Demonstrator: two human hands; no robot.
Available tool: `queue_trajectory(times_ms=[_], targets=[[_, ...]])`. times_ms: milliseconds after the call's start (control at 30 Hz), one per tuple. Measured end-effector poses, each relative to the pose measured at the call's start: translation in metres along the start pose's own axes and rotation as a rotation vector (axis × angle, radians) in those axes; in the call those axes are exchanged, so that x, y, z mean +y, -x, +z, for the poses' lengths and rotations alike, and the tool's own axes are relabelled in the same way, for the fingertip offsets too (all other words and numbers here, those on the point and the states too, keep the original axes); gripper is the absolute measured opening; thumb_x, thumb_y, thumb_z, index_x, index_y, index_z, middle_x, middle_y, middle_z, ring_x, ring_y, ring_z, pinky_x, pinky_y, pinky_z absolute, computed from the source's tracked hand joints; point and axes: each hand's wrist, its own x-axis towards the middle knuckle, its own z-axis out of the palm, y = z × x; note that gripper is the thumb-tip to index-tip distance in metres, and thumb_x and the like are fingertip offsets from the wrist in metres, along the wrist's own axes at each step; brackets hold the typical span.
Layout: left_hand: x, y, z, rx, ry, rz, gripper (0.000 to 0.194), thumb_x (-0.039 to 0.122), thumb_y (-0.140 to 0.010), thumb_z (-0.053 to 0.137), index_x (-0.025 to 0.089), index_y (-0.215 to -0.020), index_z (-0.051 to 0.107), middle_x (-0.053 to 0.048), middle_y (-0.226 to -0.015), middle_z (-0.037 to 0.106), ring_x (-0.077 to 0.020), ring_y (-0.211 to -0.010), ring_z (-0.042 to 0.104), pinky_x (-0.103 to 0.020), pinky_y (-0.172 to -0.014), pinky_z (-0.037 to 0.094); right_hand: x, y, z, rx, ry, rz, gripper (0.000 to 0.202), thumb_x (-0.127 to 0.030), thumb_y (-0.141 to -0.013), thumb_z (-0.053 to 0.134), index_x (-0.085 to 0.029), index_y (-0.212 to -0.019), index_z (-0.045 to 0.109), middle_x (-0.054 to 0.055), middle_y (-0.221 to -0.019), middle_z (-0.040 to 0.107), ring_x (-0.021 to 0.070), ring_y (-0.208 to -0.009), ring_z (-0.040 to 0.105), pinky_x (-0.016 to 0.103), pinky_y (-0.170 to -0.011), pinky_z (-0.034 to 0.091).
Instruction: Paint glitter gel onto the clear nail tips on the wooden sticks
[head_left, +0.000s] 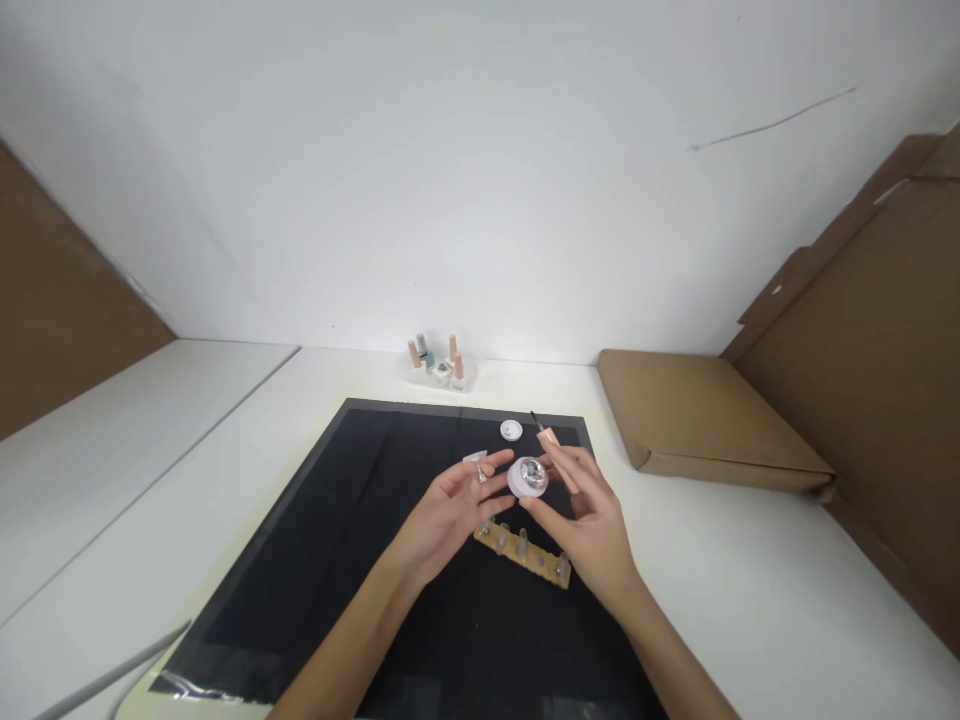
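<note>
The right hand (592,510), fingers curled, grips a brush (559,457) and small jar (528,478) above a black mat (337,540); the left hand (450,510), half open, pinches a small shiny piece (481,472) beside the jar. A white lid (511,430) lies beyond, a tan strip (536,563) nearer. Bottles (415,354) and a cardboard box (705,415) sit farther back on the tabletop (187,440).

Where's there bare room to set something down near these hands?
Free: the left half of the black mat, up to the left hand; the white table left of the mat, and nearer than the cardboard box. Crowded: around the right hand, where the held jar, white lid and yellow rack cluster.
</note>
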Motion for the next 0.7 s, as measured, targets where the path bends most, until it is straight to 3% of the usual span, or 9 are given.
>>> queue_trajectory(times_ms=[133,333,567,700], targets=[[-0.009,0.007,0.009,-0.154,0.157,-0.107,0.016,0.031,-0.071,0.078,0.02,-0.08,0.071,-0.007,-0.109,0.071,-0.0289,-0.107,0.064,-0.044,-0.095,0.044,-0.022,0.01,0.005,0.067,0.063,-0.106,0.058,-0.009,-0.078,0.065,-0.035,-0.129,0.055,0.006,-0.108,0.054,0.0206,-0.096,0.061,0.035,-0.083,0.054],[-0.019,0.008,0.008,-0.136,0.254,-0.182,0.023,0.032,-0.063,0.083,0.02,-0.076,0.069,-0.003,-0.086,0.074,-0.0194,-0.085,0.071,-0.027,-0.077,0.05,-0.028,0.017,0.01,0.083,0.127,-0.216,0.063,-0.009,-0.079,0.066,-0.037,-0.133,0.05,0.007,-0.11,0.051,0.0211,-0.095,0.061,0.036,-0.08,0.057],[-0.023,0.005,-0.001,-0.125,0.397,-0.242,0.02,0.034,-0.063,0.082,0.028,-0.08,0.074,-0.001,-0.105,0.073,-0.0125,-0.081,0.068,-0.021,-0.075,0.05,-0.027,0.017,0.0,0.107,0.096,-0.22,0.055,-0.012,-0.085,0.061,-0.034,-0.134,0.049,0.008,-0.11,0.054,0.0197,-0.094,0.059,0.038,-0.082,0.055],[-0.019,0.005,0.001,-0.097,0.465,-0.258,0.017,0.035,-0.063,0.082,0.031,-0.077,0.076,0.0,-0.101,0.074,-0.0087,-0.072,0.067,-0.015,-0.069,0.051,-0.03,0.016,-0.006,0.109,0.066,-0.191,0.045,-0.009,-0.089,0.051,-0.032,-0.129,0.054,0.005,-0.105,0.064,0.0164,-0.084,0.063,0.034,-0.078,0.057]])
